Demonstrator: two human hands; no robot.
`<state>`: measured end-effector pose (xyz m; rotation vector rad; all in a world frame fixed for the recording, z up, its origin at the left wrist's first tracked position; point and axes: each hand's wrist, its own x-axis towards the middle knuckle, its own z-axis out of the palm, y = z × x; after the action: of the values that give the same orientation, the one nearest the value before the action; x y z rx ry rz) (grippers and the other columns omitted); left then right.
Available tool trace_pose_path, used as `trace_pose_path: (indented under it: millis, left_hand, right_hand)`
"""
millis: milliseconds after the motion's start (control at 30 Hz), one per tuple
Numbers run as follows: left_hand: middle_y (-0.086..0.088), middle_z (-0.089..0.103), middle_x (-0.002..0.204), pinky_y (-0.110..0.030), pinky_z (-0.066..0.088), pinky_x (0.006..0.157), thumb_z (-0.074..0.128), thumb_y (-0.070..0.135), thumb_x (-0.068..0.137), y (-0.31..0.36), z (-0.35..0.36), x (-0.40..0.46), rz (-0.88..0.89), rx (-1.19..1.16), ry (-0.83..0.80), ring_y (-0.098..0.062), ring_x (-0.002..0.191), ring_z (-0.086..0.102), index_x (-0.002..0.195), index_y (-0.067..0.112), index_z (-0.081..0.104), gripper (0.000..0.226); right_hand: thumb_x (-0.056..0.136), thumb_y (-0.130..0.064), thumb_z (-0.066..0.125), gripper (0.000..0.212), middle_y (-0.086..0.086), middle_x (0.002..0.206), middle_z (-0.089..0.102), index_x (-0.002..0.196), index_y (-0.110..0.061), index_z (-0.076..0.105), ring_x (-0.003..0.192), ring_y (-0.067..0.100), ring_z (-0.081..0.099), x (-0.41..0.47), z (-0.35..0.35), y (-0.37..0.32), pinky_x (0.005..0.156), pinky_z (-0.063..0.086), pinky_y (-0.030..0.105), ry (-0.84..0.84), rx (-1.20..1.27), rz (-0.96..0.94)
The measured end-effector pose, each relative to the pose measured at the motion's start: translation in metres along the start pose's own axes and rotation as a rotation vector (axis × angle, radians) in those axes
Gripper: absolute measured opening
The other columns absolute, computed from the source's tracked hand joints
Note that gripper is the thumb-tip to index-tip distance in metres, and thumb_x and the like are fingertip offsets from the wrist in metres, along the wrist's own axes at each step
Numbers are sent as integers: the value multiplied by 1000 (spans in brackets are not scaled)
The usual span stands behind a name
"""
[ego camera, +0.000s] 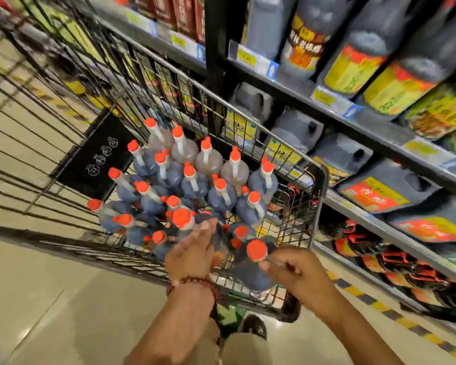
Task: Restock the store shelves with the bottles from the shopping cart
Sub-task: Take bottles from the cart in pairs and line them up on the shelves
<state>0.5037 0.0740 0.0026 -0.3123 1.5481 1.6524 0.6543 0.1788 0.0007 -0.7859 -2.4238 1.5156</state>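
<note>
right fingers [267, 264] pinching bottle [250, 270], left fingers [206, 227] spread

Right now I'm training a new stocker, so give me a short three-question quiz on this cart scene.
1. True or false: the right hand grips a dark bottle by its neck.
2. What colour are the caps on the bottles in the shopping cart?
A) green B) orange-red C) white
3. On which side of the cart do the store shelves stand?

Key
1. True.
2. B.
3. The person's right. The left hand, with a beaded bracelet on its wrist, reaches toward another capped bottle; blur hides whether its fingers have closed.
</note>
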Motion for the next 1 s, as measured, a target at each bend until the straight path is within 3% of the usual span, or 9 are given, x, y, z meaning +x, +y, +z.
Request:
trace_pose_path:
  millis: [100,200,333,400,533,600,733,833,1000]
  left_hand:
    - [16,65,52,-10,44,45,64,22,81,30,10,-19,188,33,-105,6,40,53,53,23,70,29]
    - [14,72,67,-13,49,54,56,8,88,74,34,-57,382,70,-253,5,61,63,61,24,75,37]
    - [11,75,80,-13,52,63,50,3,89,131,60,-104,572,79,-506,0,82,69,81,15,69,24]
    - [10,75,79,-11,50,62,52,5,88,153,76,-124,654,95,-573,0,82,69,84,13,68,18]
    - [10,72,62,-10,49,54,57,5,87,173,113,-165,780,70,-595,0,64,68,67,20,71,29]
    - [9,71,60,-9,48,52,57,6,87,174,131,-186,817,13,-599,-1,62,68,69,18,69,25]
    - [9,71,60,-9,46,49,58,7,87,166,173,-230,873,-9,-681,-2,62,69,72,14,66,19]
    - [10,71,61,-9,46,49,58,9,87,153,209,-262,903,-47,-721,-2,63,68,70,16,68,21]
    - [11,70,58,-10,48,52,57,8,88,121,273,-308,920,-138,-732,-2,62,68,72,12,66,19]
  right_hand:
    - [74,-54,54,65,13,55,31,56,6,41,51,8,31,-6,-38,-45,49,25,17,112,113,32]
    - [76,-48,51,51,6,51,29,51,-5,37,48,6,30,-16,-76,-95,49,24,14,207,207,-10]
    - [72,-47,54,50,3,54,27,48,-7,37,53,16,24,-33,-123,-148,49,19,26,407,291,-60]
    - [75,-38,57,46,-5,47,26,41,-16,36,49,13,19,-45,-146,-169,44,15,29,494,359,-98]
    - [79,-21,57,42,-11,41,26,43,-24,35,41,4,20,-76,-193,-201,40,18,17,649,404,-189]
    - [80,-19,60,45,-13,40,26,43,-23,34,39,3,22,-95,-214,-210,41,19,14,688,423,-244]
    - [94,-7,41,51,-13,37,31,45,-19,33,37,2,28,-134,-254,-213,39,24,11,778,420,-286]
    - [94,-12,44,60,-10,36,37,36,-20,39,42,7,29,-165,-288,-205,43,25,14,835,394,-294]
    - [85,-27,50,42,-7,39,40,46,-15,38,38,2,28,-214,-350,-184,39,25,11,918,332,-302]
